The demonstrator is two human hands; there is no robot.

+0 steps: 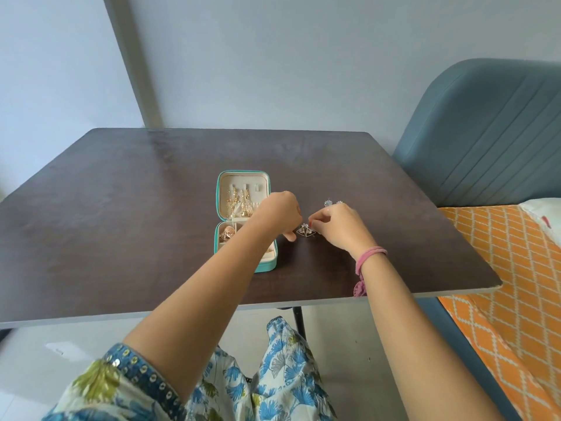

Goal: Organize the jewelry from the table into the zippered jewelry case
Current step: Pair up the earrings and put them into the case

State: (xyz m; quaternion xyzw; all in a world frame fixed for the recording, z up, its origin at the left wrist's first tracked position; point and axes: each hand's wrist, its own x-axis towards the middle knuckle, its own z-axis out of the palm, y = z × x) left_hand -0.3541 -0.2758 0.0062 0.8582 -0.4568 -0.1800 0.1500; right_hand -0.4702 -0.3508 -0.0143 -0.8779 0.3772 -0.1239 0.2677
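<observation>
Pale blue wall; dark brown square table (121, 226) standing beside a blue padded headboard (491, 132).

Head view: one teal zippered jewelry case (243, 220) lying open, gold pieces sitting inside. Two silver diamond-shaped wire earrings (306, 231) resting on the table right of the case. Left hand (280, 214) and right hand (340, 226) closing in, fingers curled; whether they are actually pinching cannot be told. Two crystal-topped pieces (332, 203) waiting beyond.

Step, judged: picking up. Next: lifting cleanly, carrying left into the case.
</observation>
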